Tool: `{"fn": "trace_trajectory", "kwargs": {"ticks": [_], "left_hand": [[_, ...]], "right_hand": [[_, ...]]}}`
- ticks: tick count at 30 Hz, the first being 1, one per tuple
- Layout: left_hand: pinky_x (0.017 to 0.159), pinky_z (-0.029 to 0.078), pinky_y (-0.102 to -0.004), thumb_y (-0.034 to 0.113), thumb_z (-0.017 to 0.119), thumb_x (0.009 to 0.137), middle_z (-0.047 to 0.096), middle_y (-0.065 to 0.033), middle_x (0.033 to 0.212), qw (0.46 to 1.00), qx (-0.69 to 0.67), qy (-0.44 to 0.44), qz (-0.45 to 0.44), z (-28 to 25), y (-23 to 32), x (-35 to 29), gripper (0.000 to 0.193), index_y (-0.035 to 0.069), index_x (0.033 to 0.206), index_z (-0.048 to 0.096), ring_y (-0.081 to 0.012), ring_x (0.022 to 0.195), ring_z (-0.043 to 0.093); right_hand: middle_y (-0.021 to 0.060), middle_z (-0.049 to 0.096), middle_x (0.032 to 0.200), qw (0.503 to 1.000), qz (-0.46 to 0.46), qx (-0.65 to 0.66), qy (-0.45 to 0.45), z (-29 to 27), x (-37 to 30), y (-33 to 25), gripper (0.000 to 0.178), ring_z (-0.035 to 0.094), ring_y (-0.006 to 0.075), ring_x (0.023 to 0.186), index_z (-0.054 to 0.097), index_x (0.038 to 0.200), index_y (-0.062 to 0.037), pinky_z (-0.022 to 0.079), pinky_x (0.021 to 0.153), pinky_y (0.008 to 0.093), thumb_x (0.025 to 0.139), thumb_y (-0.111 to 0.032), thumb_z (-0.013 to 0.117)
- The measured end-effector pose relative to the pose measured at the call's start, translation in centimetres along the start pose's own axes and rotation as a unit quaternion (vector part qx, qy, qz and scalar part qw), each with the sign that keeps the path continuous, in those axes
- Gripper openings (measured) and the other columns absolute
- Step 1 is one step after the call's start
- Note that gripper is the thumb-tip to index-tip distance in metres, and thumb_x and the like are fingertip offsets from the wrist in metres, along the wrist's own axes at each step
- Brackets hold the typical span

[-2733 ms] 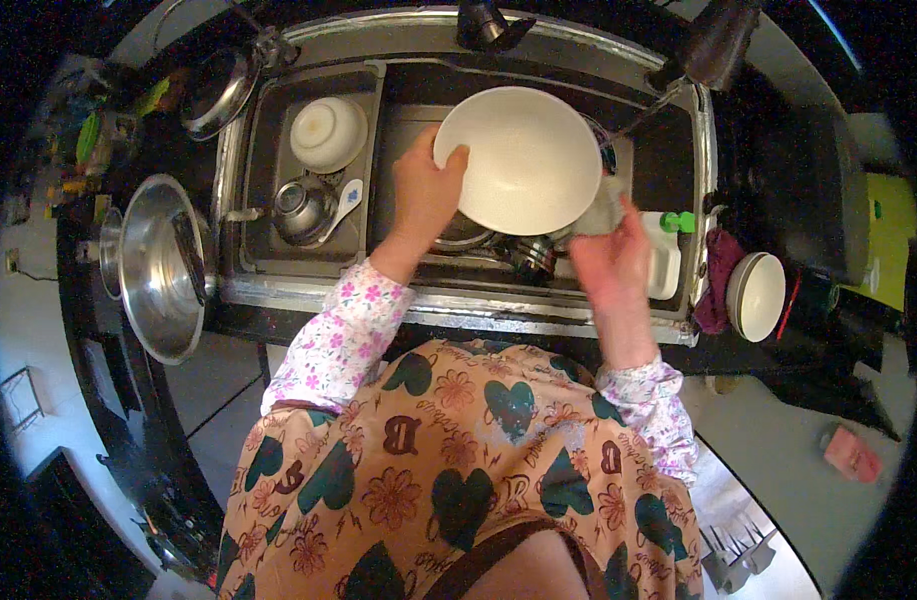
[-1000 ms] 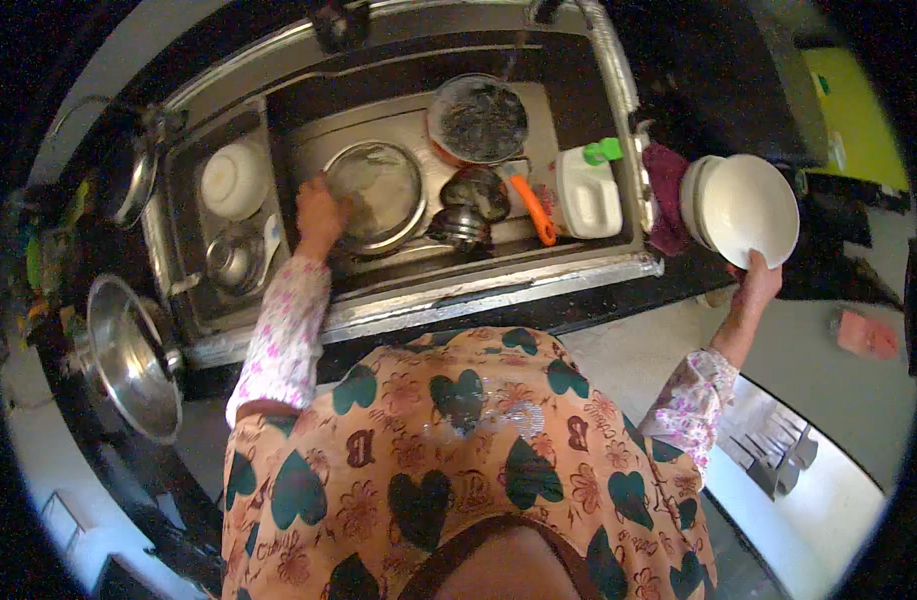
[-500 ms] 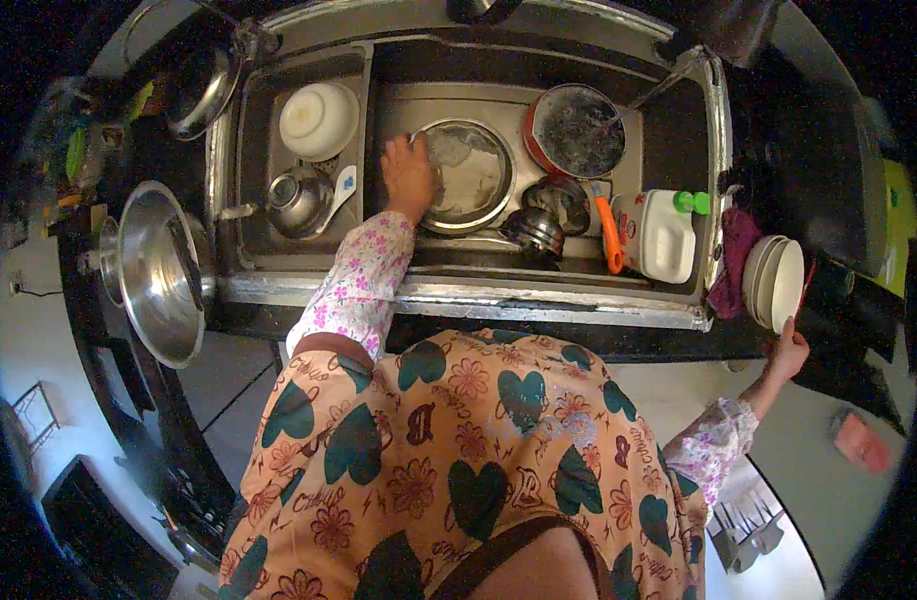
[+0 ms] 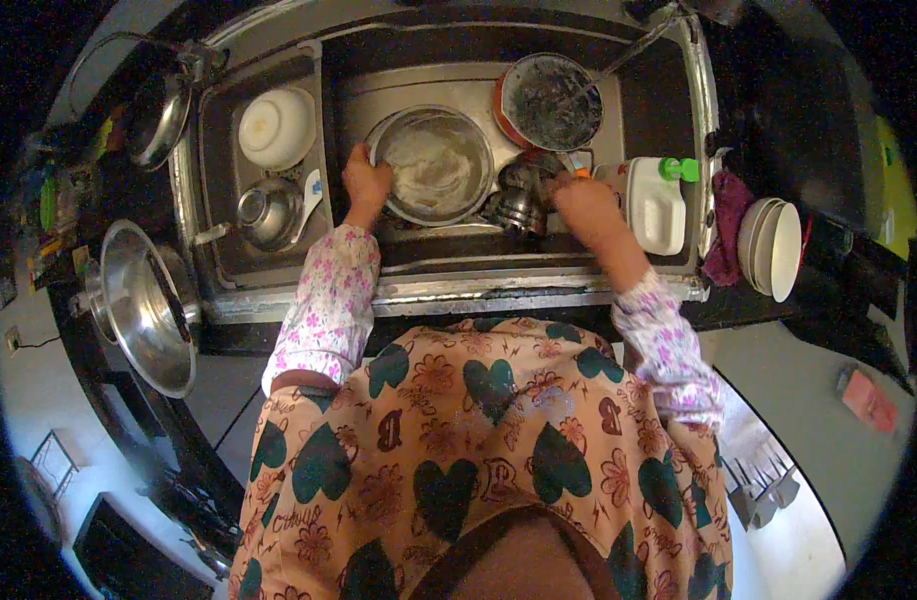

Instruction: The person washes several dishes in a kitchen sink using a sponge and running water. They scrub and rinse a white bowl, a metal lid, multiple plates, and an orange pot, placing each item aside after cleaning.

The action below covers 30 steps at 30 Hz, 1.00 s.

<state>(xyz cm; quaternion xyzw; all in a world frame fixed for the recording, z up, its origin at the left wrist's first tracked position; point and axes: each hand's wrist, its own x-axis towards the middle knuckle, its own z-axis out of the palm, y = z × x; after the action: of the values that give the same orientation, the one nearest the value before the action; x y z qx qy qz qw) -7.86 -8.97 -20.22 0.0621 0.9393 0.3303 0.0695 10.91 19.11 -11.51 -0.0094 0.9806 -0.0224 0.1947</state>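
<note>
Gripping the rim of a soapy steel bowl (image 4: 433,165) in the sink (image 4: 418,262), the left hand (image 4: 366,183) closes on its near left edge, likely to steady it on the wet bottom. The right hand (image 4: 583,203) reaches toward a small steel pot (image 4: 526,195) just beside the bowl; whether its fingers are closed I cannot tell. A dark pan (image 4: 550,100) lies behind. White plates (image 4: 770,248) stand on edge on the surface to the right, apparently draining, and a white bowl (image 4: 276,128) sits upside down in the left basin.
</note>
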Motion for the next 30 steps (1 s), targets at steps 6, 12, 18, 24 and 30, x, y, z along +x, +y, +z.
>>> {"fn": "trace_trajectory", "kwargs": {"ticks": [6,12,18,24,30], "left_hand": [[0.06,0.046,-0.0393,0.004,0.061,0.063,0.058,-0.0169,0.069,0.995,-0.052,0.003,0.091,-3.4,7.3,-1.7,0.019,0.004,0.081,0.055,-0.0363,0.069,0.058],[0.048,0.043,-0.0367,-0.002,0.061,0.057,0.05,-0.0094,0.068,0.914,0.032,0.068,0.398,-9.0,12.7,-4.4,0.019,0.009,0.068,0.05,-0.0283,0.057,0.054],[0.043,0.038,-0.0343,-0.004,0.059,0.054,0.046,-0.007,0.062,0.867,0.011,0.149,0.476,-14.3,15.3,-3.5,0.019,0.009,0.064,0.048,-0.026,0.05,0.048],[0.064,0.044,-0.0216,-0.007,0.059,0.067,0.058,-0.0034,0.083,0.918,-0.354,0.1,0.15,-18.3,20.5,-4.4,0.027,0.0,0.093,0.055,-0.0078,0.072,0.055],[0.06,0.04,-0.0169,-0.006,0.065,0.066,0.055,0.0027,0.074,0.896,-0.424,0.013,0.13,-18.5,25.0,-6.1,0.041,0.0,0.106,0.06,-0.0035,0.064,0.048]], "right_hand": [[0.015,0.06,0.098,0.995,-0.031,-0.027,-0.091,5.3,3.9,-1.5,0.031,0.065,0.0295,0.071,0.049,0.113,-0.0056,0.052,0.06,0.0434,0.082,-0.011,0.047],[0.0131,0.065,0.09,0.986,0.028,0.038,-0.161,7.1,5.6,-1.0,0.021,0.064,0.0312,0.084,0.065,0.093,-0.0067,0.052,0.072,0.0424,0.082,-0.013,0.048],[0.0143,0.065,0.085,0.996,0.025,-0.012,-0.088,0.2,2.6,-0.7,0.017,0.064,0.0284,0.078,0.068,0.084,-0.0101,0.052,0.066,0.0412,0.072,-0.013,0.056],[0.0107,0.062,0.086,0.911,0.046,0.213,0.351,-17.1,-3.2,-2.5,0.03,0.062,0.0268,0.075,0.06,0.097,-0.0089,0.049,0.064,0.0373,0.067,-0.007,0.065],[0.0106,0.054,0.081,0.951,0.05,-0.012,0.304,-18.9,-3.3,-4.9,0.022,0.058,0.0268,0.073,0.057,0.091,-0.0063,0.047,0.06,0.0372,0.07,-0.001,0.06]]}}
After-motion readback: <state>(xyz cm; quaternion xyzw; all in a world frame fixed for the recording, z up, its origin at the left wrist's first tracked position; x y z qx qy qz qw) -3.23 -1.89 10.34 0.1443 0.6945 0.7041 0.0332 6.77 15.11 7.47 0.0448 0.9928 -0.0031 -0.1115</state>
